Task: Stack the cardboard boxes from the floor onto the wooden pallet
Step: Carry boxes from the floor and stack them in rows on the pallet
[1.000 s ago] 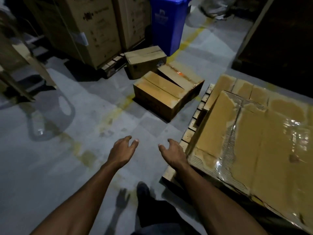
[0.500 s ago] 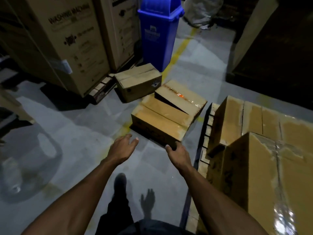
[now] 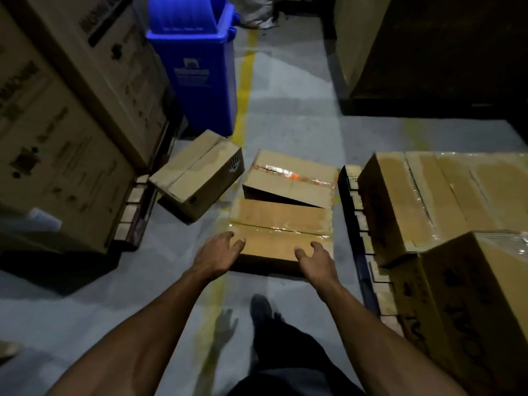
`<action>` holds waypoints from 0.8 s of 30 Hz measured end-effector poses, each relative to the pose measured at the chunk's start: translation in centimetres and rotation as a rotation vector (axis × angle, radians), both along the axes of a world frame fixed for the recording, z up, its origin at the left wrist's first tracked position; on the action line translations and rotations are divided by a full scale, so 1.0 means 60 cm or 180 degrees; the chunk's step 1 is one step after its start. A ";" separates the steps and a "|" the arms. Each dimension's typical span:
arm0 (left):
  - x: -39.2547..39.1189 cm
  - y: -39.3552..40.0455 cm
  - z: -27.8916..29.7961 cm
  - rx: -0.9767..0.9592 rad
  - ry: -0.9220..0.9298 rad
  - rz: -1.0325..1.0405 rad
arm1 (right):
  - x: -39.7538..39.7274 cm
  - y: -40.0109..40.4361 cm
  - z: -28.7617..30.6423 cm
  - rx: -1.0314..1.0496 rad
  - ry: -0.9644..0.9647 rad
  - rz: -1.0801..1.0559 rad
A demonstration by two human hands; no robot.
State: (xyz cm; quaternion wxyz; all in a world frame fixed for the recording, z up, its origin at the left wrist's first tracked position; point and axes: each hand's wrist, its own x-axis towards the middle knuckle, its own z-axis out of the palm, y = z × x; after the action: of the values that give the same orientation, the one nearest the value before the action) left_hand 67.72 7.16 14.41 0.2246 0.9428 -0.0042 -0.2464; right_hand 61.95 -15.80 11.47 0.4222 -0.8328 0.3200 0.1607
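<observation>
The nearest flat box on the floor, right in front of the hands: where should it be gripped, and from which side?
Take the nearest box by its two short ends, left hand at the left edge, right hand at the right, coming from the near side. It lies flat and wide across the view. Its far edge appears to carry the tilted box, so that one probably slides off when it is lifted.

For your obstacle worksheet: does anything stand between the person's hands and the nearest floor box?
Nothing visible does. The left hand and right hand hover open at the near corners of the nearest floor box, its top bare.
</observation>
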 end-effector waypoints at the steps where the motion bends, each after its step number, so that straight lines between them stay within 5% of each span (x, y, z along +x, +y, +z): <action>1: 0.040 0.006 -0.007 0.0030 0.0048 -0.0070 | 0.030 0.008 -0.013 0.0041 0.0028 -0.0120; 17: 0.544 -0.061 -0.035 0.0054 0.0682 -0.1080 | 0.335 0.040 -0.121 0.0986 0.0637 -0.2444; 24: 0.700 -0.148 -0.179 0.0124 0.1287 -0.1745 | 0.387 0.075 -0.211 0.1347 0.0545 -0.3808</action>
State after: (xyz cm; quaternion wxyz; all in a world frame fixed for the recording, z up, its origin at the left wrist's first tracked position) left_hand 109.72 -1.74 3.68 0.1283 0.8428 -0.2082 -0.4796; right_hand 85.19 -11.32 -1.18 0.5672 -0.3930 0.7234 0.0229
